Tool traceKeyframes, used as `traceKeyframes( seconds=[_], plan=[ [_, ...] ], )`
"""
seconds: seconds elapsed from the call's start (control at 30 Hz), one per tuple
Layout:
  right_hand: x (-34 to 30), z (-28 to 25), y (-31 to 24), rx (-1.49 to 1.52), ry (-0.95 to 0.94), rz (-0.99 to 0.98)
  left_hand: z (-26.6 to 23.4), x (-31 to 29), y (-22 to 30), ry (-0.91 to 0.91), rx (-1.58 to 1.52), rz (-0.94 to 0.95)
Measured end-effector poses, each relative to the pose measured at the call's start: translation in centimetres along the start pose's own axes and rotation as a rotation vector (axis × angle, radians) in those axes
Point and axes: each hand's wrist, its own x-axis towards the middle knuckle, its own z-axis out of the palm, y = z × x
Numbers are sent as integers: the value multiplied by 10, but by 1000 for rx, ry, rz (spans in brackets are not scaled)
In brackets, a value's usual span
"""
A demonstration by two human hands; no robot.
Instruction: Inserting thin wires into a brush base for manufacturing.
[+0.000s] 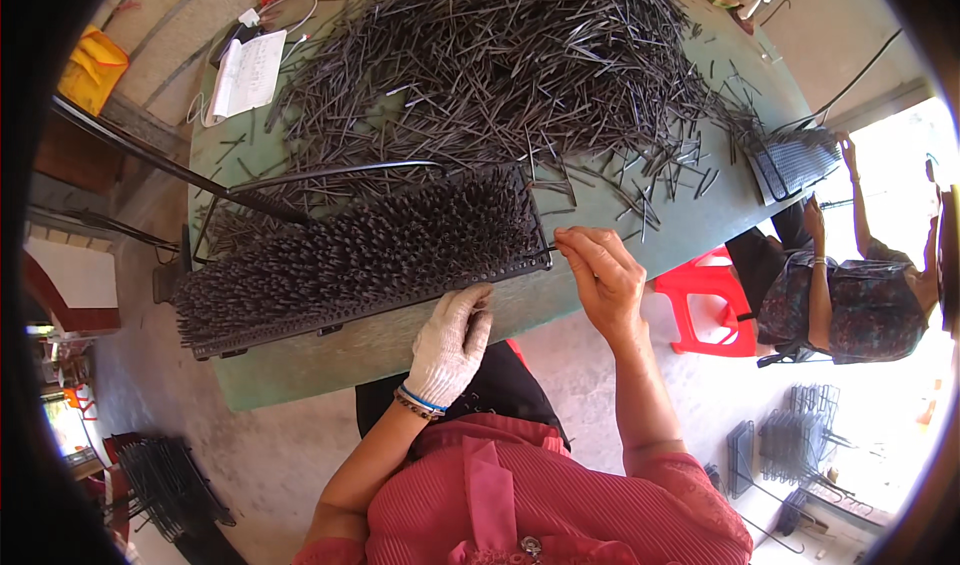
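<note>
A long black perforated panel (330,328), densely filled with upright thin black strips (370,240), lies slanted over the near edge of the green table. My left hand (449,347), in a white glove, has its fingers curled at the panel's front edge; anything within them is hidden. Bare, my right hand (606,277) is just past the panel's right end. Its thumb and fingertips pinch a thin black strip (553,249) pointing toward that end. Beyond the panel lies a large heap of loose black strips (520,55).
The green table (690,220) also bears an open notebook (250,73) with a white cable at the far left. A black metal bar (180,170) crosses from the left. At right, a co-worker (850,300) handles another dark panel (797,165) near a red stool (708,310).
</note>
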Motion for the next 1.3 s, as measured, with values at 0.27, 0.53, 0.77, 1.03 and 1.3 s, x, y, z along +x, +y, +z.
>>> traceKeyframes(
  seconds=[0.27, 0.53, 0.77, 1.03, 1.3],
  plan=[
    [0, 0, 0, -68, -12, -138, -1, 0, -3, -17, -61, -25],
    [-14, 15, 9, -125, -66, -199, -19, -3, 12, 339, 136, 317],
    [-18, 19, -1, -130, -111, -78, -76, 6, -18, 730, 687, 409],
    [-27, 1, 60, -196, -179, 152, -93, 16, -48, 577, 966, 268],
    [-52, 22, 89, -254, -506, 76, -91, 19, -49, 594, 967, 280]
  ],
)
